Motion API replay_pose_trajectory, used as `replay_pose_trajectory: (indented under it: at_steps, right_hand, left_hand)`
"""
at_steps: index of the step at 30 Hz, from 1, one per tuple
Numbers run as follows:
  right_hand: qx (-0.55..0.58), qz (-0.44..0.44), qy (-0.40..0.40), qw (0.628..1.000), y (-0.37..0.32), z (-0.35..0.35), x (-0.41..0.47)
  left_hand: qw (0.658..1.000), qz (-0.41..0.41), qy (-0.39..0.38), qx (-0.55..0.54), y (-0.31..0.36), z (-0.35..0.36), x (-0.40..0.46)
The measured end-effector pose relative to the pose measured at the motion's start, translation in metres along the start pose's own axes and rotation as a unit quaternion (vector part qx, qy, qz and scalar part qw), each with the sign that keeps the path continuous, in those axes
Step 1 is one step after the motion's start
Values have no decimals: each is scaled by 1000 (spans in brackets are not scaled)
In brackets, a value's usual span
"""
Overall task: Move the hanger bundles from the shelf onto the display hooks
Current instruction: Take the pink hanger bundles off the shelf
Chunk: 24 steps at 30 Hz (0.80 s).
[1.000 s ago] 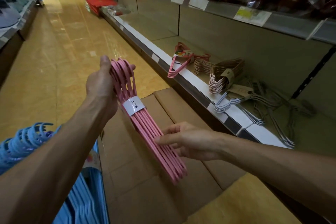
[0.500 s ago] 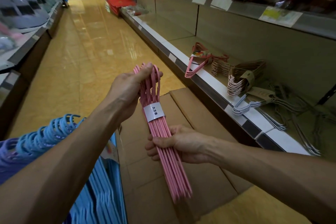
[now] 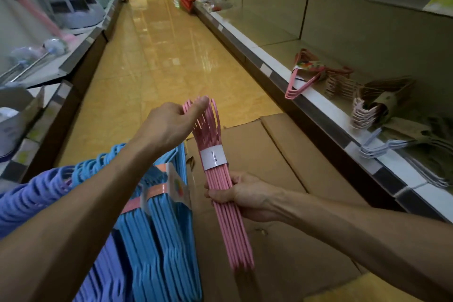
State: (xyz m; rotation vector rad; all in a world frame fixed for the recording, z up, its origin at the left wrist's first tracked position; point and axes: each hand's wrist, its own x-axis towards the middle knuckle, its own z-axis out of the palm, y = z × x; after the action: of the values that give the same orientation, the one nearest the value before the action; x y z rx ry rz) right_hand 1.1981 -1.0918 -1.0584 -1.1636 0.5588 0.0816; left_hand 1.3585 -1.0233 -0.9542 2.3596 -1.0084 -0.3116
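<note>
While the pink hanger bundle (image 3: 221,180) is held in the air over the flattened cardboard (image 3: 282,167) in the aisle, it is secured at two points. A white paper band (image 3: 213,157) wraps it just below the hook ends, and the arms run down from there as one tight sheaf. The right hand (image 3: 241,195) is curled round the sheaf below the band and grips it; the left hand (image 3: 171,125) is at the fanned hook tops, thumb laid across them, fingers hidden behind, so the inspector judges it a pinch on the hooks. The bundle looks light, stiff and smooth-coated plastic, likely to slide within a loose grip, and the band appears the only binding, so it should not bear load. The best hold is judged to be the sheaf below the band, leaving hooks free for hanging. Blue hanger bundles (image 3: 152,216) already hang at lower left. Further bundles (image 3: 367,108) lie on the shelf (image 3: 318,103) at right.
</note>
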Motion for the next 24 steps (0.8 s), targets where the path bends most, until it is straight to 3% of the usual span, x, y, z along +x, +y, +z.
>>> replay_pose_trajectory:
  at_steps: [2,6,9,13,17,21,24]
  right_hand:
    - [-4,11,-3,1000,8,3,17]
    - [-11,27,5,1000,28,11,45]
    - [-14,29,14,999,41,18,61]
    - [29,54,21,998,48,30,72]
    - [-36,61,40,997,66,31,78]
    - [-72,70,49,994,81,27,80]
    - [-110,64,48,991,84,26,86]
  left_hand:
    - [994,-10,21,104,-15,-10,5]
    - [990,85,-10,113,-44,-20,9]
    - [984,110,-34,138,-65,-14,10]
    - [956,162,-29,244,-88,-7,9]
    - [953,146,-51,261,-99,-5,11]
    - [923,175,-59,338,-106,0,10]
    - [919,173,-60,350,-109,2,10]
